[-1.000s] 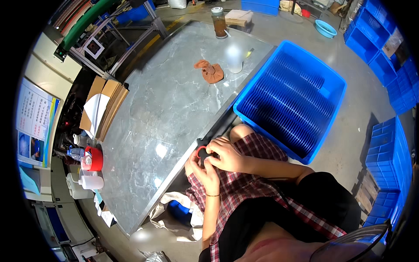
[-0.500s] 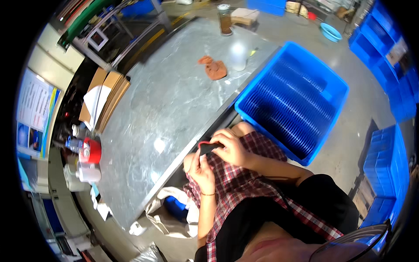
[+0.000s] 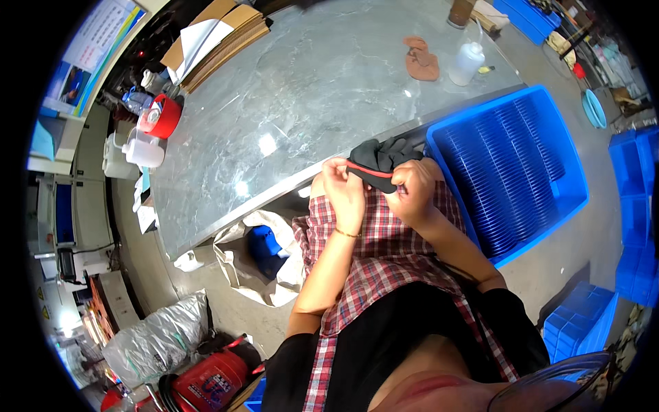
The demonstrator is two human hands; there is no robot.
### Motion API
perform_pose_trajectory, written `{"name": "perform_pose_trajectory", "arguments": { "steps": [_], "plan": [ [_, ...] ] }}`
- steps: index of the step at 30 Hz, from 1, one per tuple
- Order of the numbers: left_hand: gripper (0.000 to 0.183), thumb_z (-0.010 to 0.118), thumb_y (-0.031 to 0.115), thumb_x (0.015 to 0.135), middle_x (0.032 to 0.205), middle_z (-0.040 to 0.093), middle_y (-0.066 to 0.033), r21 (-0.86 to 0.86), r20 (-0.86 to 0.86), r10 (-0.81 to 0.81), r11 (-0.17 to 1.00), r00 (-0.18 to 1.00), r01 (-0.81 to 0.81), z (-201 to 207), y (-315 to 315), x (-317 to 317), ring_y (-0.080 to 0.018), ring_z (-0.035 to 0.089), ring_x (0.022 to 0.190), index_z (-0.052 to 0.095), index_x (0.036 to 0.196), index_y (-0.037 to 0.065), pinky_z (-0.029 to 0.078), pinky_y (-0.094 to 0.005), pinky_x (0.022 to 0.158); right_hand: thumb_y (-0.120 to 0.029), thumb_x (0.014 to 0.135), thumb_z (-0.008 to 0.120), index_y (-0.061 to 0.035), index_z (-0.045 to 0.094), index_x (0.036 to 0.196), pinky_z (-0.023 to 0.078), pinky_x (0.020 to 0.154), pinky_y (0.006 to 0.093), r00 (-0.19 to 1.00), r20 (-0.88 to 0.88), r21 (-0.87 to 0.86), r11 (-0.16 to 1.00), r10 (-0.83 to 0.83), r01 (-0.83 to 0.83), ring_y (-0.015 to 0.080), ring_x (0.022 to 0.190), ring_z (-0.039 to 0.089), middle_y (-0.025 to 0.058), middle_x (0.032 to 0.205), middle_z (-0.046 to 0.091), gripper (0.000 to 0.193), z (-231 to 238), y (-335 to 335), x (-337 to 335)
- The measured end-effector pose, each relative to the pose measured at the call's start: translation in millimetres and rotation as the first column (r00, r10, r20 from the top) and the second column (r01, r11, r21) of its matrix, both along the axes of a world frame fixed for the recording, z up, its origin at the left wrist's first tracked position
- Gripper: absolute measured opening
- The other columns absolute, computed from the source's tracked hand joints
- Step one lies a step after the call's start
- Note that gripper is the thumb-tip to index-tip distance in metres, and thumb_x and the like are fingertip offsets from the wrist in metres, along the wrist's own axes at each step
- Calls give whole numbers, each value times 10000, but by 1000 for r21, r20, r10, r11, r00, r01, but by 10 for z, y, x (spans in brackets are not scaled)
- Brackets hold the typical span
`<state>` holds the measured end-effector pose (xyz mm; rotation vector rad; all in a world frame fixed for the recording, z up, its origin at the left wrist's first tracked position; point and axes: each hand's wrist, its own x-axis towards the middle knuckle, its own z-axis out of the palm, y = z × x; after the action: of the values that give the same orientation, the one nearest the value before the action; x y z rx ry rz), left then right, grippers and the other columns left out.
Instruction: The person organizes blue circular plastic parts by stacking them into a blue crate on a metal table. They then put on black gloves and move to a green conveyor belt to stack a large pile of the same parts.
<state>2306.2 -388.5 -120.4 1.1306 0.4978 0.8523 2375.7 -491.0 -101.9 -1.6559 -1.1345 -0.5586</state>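
Note:
Over my lap, both hands hold a soft black glove (image 3: 384,154) with a red band at its cuff edge. My left hand (image 3: 345,196) pinches the left end of the cuff between thumb and fingers. At its right end my right hand (image 3: 413,193) grips the cuff with the fingers curled in. The glove's bunched body lies beyond the cuff, by the table's near edge, and its finger shapes are hard to make out. A red and white plaid apron (image 3: 391,226) covers my lap beneath.
Right of my knees stands a blue crate (image 3: 576,189) with rows of thin discs. The grey table (image 3: 288,103) bears an orange-brown cloth (image 3: 421,62) and a white squeeze bottle (image 3: 467,65). An open cream bag (image 3: 230,254) sits left of my legs; a red extinguisher (image 3: 213,381) lies lower left.
The view has swung, so the table and crate sit elsewhere in it. My hands have moved apart, and the black glove, earlier a small bunch between them, now shows spread with its red edge stretched.

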Motion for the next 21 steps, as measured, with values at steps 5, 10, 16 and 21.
{"name": "perform_pose_trajectory", "arguments": {
  "steps": [5, 10, 16, 21],
  "plan": [
    [528, 278, 539, 983, 486, 381, 12, -584, 448, -636, 323, 628, 745, -101, 140, -82, -108, 287, 295, 440, 711, 116, 271, -219, 266, -34, 665, 616, -62, 472, 723, 414, 585, 385, 996, 39, -167, 982, -83, 88, 304, 640, 535, 98, 666, 495, 157, -237, 208, 208],
    [375, 403, 386, 1001, 616, 481, -8, -679, 122, -102, 717, 987, 157, -210, 332, -120, -114, 440, 486, 498, 779, 99, 384, -229, 417, 15, 687, 614, -27, 398, 662, 397, 516, 421, 991, -131, -125, 992, -16, -1, 355, 578, 492, 146, 619, 433, 221, -442, 427, 82],
    [424, 392, 316, 1004, 1280, 533, -118, -548, 640, -10, 695, 768, 466, 53, 698, -153, -221, 521, 1171, 469, 1275, 0, 431, -386, 1009, -24, 697, 603, -43, 444, 693, 440, 550, 429, 981, -175, -234, 964, 88, -128, 351, 631, 549, 125, 652, 510, 159, -364, 730, -270],
    [520, 304, 347, 1016, 1410, 392, -150, -49, 536, -149, 977, 831, 206, 439, 820, -46, -277, 408, 1266, 322, 1394, -9, 267, -372, 1114, -21, 744, 594, -28, 405, 696, 382, 495, 410, 882, -434, -204, 935, 181, -292, 353, 555, 495, 157, 606, 463, 195, -161, 868, -389]
  ]
}}
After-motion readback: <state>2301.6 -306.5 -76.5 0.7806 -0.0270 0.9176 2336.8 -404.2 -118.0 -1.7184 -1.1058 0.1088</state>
